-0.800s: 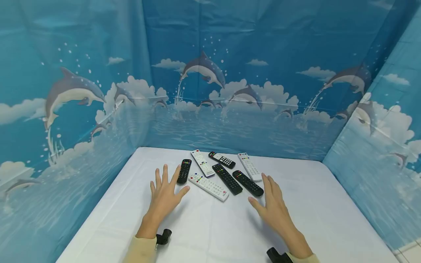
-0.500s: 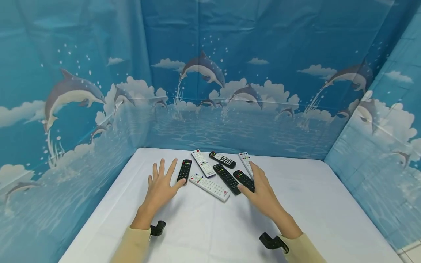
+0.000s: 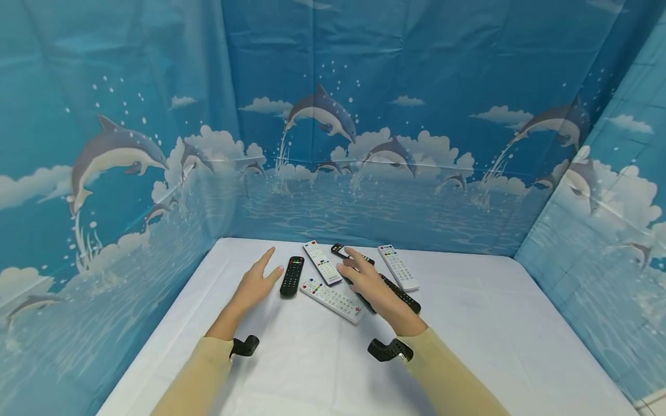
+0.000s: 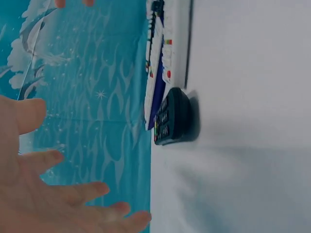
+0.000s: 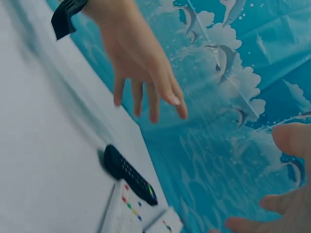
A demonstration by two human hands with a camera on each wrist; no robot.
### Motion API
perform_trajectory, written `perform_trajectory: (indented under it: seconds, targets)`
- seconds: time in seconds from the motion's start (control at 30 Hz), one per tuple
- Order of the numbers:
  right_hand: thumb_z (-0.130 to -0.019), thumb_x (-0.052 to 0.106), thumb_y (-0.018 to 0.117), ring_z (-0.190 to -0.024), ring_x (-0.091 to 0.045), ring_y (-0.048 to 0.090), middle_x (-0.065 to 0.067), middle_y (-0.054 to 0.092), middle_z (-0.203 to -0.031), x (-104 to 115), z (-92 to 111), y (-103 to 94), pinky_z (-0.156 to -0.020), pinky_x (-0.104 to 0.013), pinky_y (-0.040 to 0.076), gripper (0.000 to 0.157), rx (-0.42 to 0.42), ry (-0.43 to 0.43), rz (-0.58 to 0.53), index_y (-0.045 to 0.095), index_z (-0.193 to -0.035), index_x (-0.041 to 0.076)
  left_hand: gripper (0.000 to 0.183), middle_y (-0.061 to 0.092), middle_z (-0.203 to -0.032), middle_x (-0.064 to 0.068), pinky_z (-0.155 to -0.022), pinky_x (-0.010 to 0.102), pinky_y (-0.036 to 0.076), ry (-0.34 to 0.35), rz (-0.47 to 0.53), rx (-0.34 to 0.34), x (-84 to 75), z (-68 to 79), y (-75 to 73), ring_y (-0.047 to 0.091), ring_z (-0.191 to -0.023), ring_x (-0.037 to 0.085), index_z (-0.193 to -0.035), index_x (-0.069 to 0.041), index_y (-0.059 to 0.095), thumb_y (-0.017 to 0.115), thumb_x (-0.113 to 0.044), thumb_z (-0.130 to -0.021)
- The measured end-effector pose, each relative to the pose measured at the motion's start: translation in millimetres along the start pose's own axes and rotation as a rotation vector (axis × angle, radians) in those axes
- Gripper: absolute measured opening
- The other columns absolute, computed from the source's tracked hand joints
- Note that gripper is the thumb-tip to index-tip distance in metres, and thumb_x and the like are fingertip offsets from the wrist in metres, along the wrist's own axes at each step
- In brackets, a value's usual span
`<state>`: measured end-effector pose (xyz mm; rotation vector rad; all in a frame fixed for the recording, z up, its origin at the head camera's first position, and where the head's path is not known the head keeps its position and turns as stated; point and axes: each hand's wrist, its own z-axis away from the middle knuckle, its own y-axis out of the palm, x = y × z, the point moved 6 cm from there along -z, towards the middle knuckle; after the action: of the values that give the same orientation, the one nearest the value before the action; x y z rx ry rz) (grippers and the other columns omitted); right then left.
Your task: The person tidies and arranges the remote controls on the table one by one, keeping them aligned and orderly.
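My left hand point(image 3: 252, 289) hovers with spread fingers to the left of a black remote control point(image 3: 292, 277); the left wrist view shows that black remote point(image 4: 173, 116) apart from the fingers. Over the middle of the group is my right hand point(image 3: 372, 286), fingers extended and holding nothing. It partly hides a middle black remote and the back black remote point(image 3: 339, 249). Two white remotes, one at the back point(image 3: 322, 264) and one in front point(image 3: 333, 300), lie left of it. To its right are another black remote point(image 3: 408, 299) and a white remote point(image 3: 398, 268).
A white cloth covers the table point(image 3: 302, 370). Blue curtains point(image 3: 333, 196) printed with dolphins stand behind it and at both sides. Each wrist carries a black camera mount, the left mount point(image 3: 245, 346) and the right mount point(image 3: 390, 350).
My right hand has moved left, from the right-hand black remote to above the middle remotes. My left hand has turned slightly, beside the left black remote. The remotes have stayed in place.
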<state>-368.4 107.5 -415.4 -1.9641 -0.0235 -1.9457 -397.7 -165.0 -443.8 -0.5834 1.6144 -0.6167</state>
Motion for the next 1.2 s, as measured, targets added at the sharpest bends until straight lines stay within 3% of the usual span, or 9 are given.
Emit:
perform_trajectory:
  seconds: [0.23,0.33,0.47,0.53,0.83,1.0,1.2]
  targets:
    - [-0.100,0.054,0.053,-0.146,-0.047,0.023,-0.025,0.021,-0.162,-9.4,-35.1,33.6,-0.115,-0.061,0.027,0.084,0.139,0.165,-0.402,0.014,-0.162,0.014,0.075,0.025,-0.160,0.026,-0.109,0.067,0.032,-0.201,0.410,0.118,17.7,-12.5,5.0,0.028,-0.143,0.049,-0.163,-0.020,0.015,0.043,-0.057,-0.103]
    - [-0.103,0.052,0.049,-0.145,-0.049,0.022,-0.028,0.019,-0.161,-15.7,-44.1,44.0,-0.115,-0.061,0.027,0.078,0.159,0.215,-0.500,0.017,-0.161,0.010,0.078,0.025,-0.158,0.029,-0.108,0.066,0.035,-0.271,0.582,0.146,29.2,-15.8,10.2,0.030,-0.141,0.051,-0.163,-0.016,0.012,0.044,-0.055,-0.104]
    - [-0.105,0.051,0.044,-0.145,-0.050,0.023,-0.030,0.019,-0.160,-23.2,-54.0,55.8,-0.114,-0.061,0.029,0.076,0.184,0.276,-0.596,0.017,-0.161,0.008,0.084,0.029,-0.155,0.032,-0.107,0.063,0.038,-0.347,0.741,0.185,42.5,-19.4,16.8,0.034,-0.139,0.050,-0.162,-0.010,0.005,0.044,-0.055,-0.104]
    - [-0.106,0.051,0.042,-0.145,-0.051,0.021,-0.031,0.016,-0.160,-25.0,-58.7,62.1,-0.115,-0.061,0.027,0.076,0.210,0.301,-0.649,0.013,-0.161,0.008,0.085,0.030,-0.154,0.032,-0.106,0.061,0.040,-0.382,0.786,0.193,46.7,-21.8,18.8,0.035,-0.139,0.049,-0.162,-0.011,0.006,0.046,-0.056,-0.103]
    - [-0.104,0.055,0.040,-0.146,-0.055,0.009,-0.034,0.003,-0.161,-27.6,-72.9,84.4,-0.116,-0.065,0.018,0.082,0.283,0.401,-0.792,0.003,-0.163,0.012,0.081,0.029,-0.155,0.032,-0.108,0.060,0.038,-0.419,0.832,0.239,43.3,-41.3,24.8,0.032,-0.142,0.046,-0.162,-0.009,0.013,0.040,-0.058,-0.104]
    - [-0.105,0.055,0.035,-0.145,-0.058,0.004,-0.034,-0.005,-0.161,-29.9,-77.0,90.3,-0.114,-0.069,0.014,0.081,0.285,0.424,-0.815,-0.002,-0.162,0.013,0.079,0.030,-0.155,0.033,-0.108,0.061,0.038,-0.454,0.877,0.245,44.7,-48.0,27.2,0.033,-0.141,0.046,-0.161,-0.009,0.013,0.040,-0.057,-0.104]
    - [-0.105,0.056,0.034,-0.144,-0.060,0.000,-0.031,-0.011,-0.162,-34.6,-80.2,94.9,-0.115,-0.069,0.011,0.082,0.270,0.436,-0.817,-0.009,-0.162,0.015,0.079,0.024,-0.157,0.034,-0.109,0.065,0.034,-0.462,0.955,0.307,44.9,-50.3,35.2,0.028,-0.144,0.046,-0.161,-0.005,0.008,0.035,-0.054,-0.106]
